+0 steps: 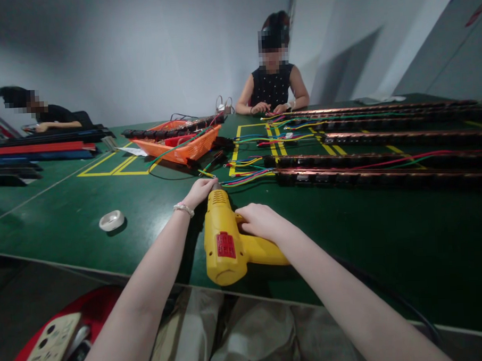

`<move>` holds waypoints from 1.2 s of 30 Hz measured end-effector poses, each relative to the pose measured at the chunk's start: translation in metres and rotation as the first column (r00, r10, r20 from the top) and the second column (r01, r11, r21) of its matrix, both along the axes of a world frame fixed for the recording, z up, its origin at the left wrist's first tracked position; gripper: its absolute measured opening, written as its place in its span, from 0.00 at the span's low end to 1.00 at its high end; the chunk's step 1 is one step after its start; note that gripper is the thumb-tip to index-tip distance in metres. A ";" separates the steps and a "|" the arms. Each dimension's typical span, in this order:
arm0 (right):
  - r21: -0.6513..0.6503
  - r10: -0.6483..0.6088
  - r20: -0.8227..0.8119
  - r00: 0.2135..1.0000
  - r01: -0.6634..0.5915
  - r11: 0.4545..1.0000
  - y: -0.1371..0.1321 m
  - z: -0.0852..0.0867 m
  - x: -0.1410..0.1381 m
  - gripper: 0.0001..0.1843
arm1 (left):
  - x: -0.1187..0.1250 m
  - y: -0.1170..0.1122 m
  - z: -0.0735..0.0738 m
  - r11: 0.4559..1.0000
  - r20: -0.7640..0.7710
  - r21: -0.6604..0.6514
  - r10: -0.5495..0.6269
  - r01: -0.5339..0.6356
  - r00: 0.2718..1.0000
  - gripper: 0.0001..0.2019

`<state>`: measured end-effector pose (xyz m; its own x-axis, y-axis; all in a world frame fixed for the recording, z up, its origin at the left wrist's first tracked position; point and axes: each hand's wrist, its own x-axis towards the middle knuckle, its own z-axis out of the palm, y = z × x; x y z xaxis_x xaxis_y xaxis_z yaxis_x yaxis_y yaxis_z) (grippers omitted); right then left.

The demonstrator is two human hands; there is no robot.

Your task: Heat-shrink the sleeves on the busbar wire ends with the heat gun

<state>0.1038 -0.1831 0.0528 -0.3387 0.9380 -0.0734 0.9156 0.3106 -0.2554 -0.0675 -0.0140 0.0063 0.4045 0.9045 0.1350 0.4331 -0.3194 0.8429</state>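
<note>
A yellow heat gun (222,240) lies on its side on the green table, its nozzle pointing away from me. My right hand (261,219) is closed around its handle, with the fingers at the trigger. Just beside the nozzle, my left hand (201,191) pinches at the ends of coloured wires (244,177); its fingertips are partly hidden. Those wires run right to a long black strip with copper-coloured edges (345,180). A short yellow wire piece (206,173) lies right beyond the left fingertips.
An orange basket (192,150) holding black strips and wires stands beyond my left hand. More wired strips (383,138) lie to the right. A small white dish (112,221) sits at left. Two people sit across and at far left. A power strip (48,348) lies on a red stool.
</note>
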 end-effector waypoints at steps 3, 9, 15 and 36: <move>0.000 0.012 -0.028 1.000 -0.012 1.000 0.001 -0.001 0.002 0.09 | -0.001 -0.001 0.001 1.000 0.008 0.001 -0.006 0.006 1.000 0.27; -0.034 0.034 -0.077 0.996 -0.037 0.999 -0.001 -0.003 0.020 0.08 | -0.001 -0.004 0.000 0.999 -0.031 0.020 -0.028 0.028 0.999 0.25; -0.072 -0.020 -0.104 0.994 0.012 0.997 -0.007 -0.004 0.057 0.12 | 0.000 -0.002 -0.001 0.998 -0.014 0.047 -0.029 0.030 0.999 0.22; -0.056 -0.264 -0.005 0.964 0.264 0.963 -0.028 0.002 0.122 0.16 | -0.001 -0.002 -0.003 0.993 -0.136 0.111 -0.025 0.040 0.990 0.22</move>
